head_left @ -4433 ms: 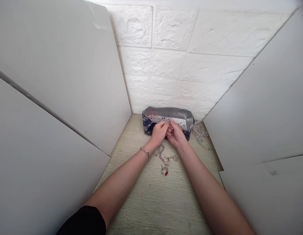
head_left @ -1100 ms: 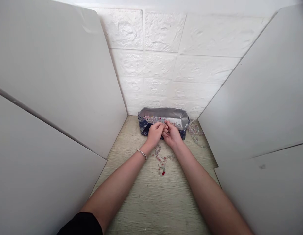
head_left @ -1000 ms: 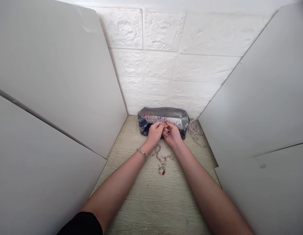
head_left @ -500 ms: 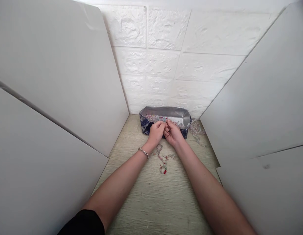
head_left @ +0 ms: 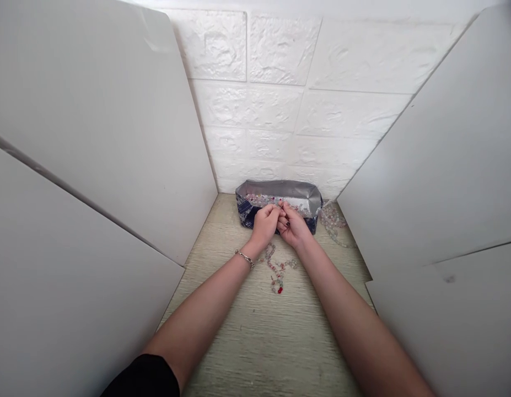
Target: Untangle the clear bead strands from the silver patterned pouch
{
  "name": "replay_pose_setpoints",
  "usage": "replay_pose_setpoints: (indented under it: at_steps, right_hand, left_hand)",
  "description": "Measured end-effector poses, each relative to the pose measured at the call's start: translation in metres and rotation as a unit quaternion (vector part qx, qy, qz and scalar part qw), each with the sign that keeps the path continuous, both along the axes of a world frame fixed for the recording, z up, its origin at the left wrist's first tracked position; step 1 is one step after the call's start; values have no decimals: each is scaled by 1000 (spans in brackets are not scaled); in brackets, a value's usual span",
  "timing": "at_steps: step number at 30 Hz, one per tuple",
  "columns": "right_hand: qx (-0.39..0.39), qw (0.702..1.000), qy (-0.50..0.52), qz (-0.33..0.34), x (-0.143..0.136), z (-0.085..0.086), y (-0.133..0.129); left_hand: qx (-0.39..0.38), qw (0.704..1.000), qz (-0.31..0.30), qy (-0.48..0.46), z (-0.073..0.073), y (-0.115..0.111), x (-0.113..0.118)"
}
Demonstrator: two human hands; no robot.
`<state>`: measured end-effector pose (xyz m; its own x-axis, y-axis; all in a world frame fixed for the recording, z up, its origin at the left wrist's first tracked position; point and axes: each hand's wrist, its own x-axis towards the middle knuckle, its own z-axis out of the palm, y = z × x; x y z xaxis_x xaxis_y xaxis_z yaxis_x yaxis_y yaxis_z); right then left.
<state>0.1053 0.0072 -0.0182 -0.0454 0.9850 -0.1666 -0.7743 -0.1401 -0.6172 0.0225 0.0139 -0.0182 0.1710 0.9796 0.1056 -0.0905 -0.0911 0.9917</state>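
Note:
My left hand (head_left: 267, 223) and my right hand (head_left: 293, 225) meet at the front edge of a dark blue box with a silver lining (head_left: 280, 187). Both are closed, fingertips pinched together; whatever sits between them is too small to make out. Inside the box lie many small pink, clear and red beads (head_left: 259, 199). Below my hands, a string of beads (head_left: 275, 270) trails over the wooden surface, pale green and pink with red ones at its near end. Its upper part disappears beneath my hands.
A heap of pale bead strands (head_left: 333, 220) lies at the box's right end. White panels stand on the left (head_left: 114, 127) and right (head_left: 437, 165), and a white brick-patterned wall (head_left: 275, 105) closes the back. The surface (head_left: 259, 342) is pale wood.
My hands stay together at the box's front edge, with only slight finger movement. The near end of the bead string has shifted a little to the right.

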Motion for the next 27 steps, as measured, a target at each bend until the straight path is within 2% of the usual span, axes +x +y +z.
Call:
replay_pose_setpoints:
  at_steps: [27]
  right_hand:
    - [8,1000,4,-5,1,0,0]
  left_hand:
    - [22,999,0,27,-2,-1,-1]
